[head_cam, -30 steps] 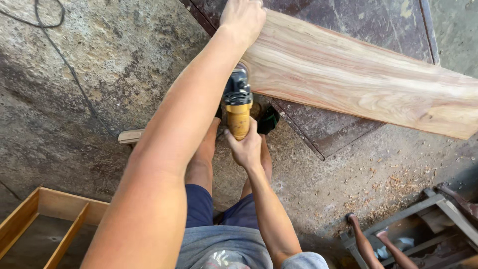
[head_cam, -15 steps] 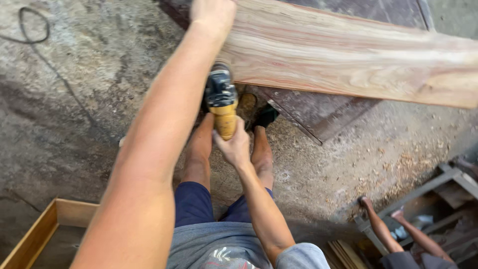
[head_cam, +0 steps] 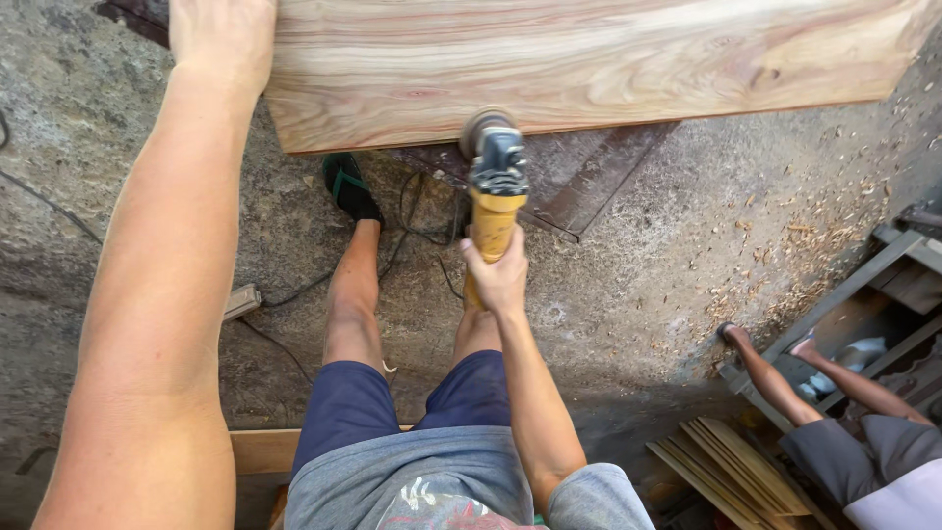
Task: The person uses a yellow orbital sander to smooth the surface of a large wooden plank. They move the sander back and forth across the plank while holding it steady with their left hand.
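Note:
My left hand [head_cam: 222,39] presses flat on the left end of a wide light wooden plank [head_cam: 589,59] that spans the top of the view. My right hand [head_cam: 498,277] grips the yellow handle of an angle grinder [head_cam: 494,186]. The grinder's grey head and disc sit right at the plank's near edge. A black cable [head_cam: 417,221] trails from the tool down past my legs to the concrete floor.
Sawdust and shavings litter the floor [head_cam: 785,236] at the right. Another person's legs [head_cam: 785,378] show at the lower right beside a metal frame [head_cam: 863,285] and stacked wood strips [head_cam: 726,461]. A power strip [head_cam: 240,300] lies on the left.
The view has swung so the plank now fills the top. The grinder has moved right along the plank's near edge, with my left hand still on the plank's end.

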